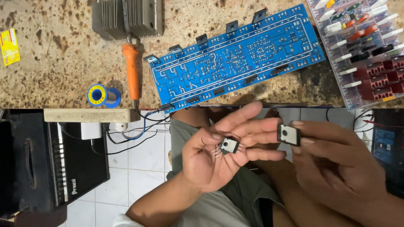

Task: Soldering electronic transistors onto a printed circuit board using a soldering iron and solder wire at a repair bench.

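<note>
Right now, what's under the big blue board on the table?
The blue circuit board lies flat on the speckled worktop, its lower corner sticking out past the edge over wires. Whatever sits directly beneath the board is covered, so it cannot be seen.

We count two hands: left hand (214, 162), right hand (332, 166). Two loose black transistors, one per hand (229, 145) (288, 135). One blue circuit board (237, 59), with five transistors along its upper edge. One orange soldering iron (132, 69). One solder spool (103, 96). One metal heat sink (127, 17). One yellow packet (9, 46).
</note>
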